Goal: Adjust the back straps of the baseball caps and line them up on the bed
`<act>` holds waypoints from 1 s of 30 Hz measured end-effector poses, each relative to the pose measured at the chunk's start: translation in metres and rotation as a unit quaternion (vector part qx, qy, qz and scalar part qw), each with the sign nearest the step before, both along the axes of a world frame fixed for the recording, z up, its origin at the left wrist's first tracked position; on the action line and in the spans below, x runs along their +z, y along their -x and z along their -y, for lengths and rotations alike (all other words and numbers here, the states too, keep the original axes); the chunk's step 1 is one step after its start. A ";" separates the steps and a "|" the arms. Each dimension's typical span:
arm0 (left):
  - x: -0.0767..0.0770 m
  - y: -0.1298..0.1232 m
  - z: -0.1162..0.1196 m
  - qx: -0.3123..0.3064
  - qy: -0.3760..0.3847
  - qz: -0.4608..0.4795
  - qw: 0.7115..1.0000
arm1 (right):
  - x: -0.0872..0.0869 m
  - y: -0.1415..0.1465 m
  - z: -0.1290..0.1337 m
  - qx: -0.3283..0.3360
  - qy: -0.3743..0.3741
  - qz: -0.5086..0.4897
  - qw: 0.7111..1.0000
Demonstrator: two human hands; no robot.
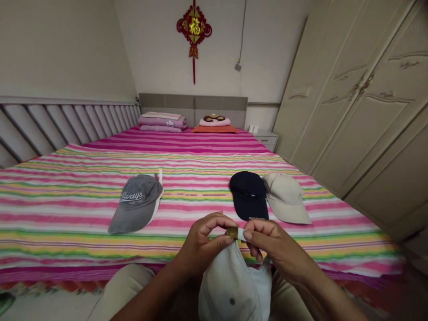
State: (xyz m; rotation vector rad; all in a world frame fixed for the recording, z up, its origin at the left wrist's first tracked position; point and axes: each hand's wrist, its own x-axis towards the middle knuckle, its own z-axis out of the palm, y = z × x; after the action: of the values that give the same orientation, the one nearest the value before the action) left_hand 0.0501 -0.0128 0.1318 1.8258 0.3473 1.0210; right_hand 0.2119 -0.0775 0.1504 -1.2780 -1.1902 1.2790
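Observation:
A pale cap [230, 285] hangs below my two hands, near my lap. My left hand [205, 243] pinches the brass buckle [232, 232] at the cap's back strap between thumb and fingers. Just right of it, my right hand [270, 240] has the light strap end [241, 234] between thumb and forefinger. On the bed beyond lie a dark navy cap [248, 194] and, touching its right side, a beige cap [288, 198]. Farther left rests a grey cap [137, 200] with white lettering, a white cap edge [160, 191] showing from under it.
The striped bedspread [187, 178] spreads in front of me. Folded purple bedding [162, 122] and a pink and orange pile [214, 127] sit by the headboard [220, 104]. A metal rail [67, 127] runs along the left; a wardrobe [351, 98] stands right.

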 end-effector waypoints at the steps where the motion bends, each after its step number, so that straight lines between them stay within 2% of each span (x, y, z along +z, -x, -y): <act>1: 0.000 0.000 0.000 -0.001 -0.002 -0.002 1.000 | 0.000 0.000 0.000 0.001 0.004 -0.002 1.000; 10: -0.001 0.000 -0.001 0.013 -0.031 -0.016 0.999 | -0.001 -0.001 -0.002 -0.004 0.005 0.001 1.000; 18: 0.009 0.003 0.001 0.040 -0.072 -0.067 0.994 | 0.000 0.000 -0.002 -0.008 0.000 0.006 1.000; 25: 0.004 0.002 0.005 0.026 -0.016 -0.047 0.998 | -0.003 0.005 -0.001 -0.012 0.008 -0.013 1.000; 30: 0.002 0.001 0.005 0.027 -0.011 -0.037 0.999 | -0.005 0.005 -0.001 -0.012 0.007 -0.046 0.999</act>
State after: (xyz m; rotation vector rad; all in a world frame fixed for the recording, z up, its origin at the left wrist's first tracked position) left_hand 0.0487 -0.0182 0.1336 1.8871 0.4335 0.9981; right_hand 0.2073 -0.0766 0.1452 -1.2273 -1.1007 1.3168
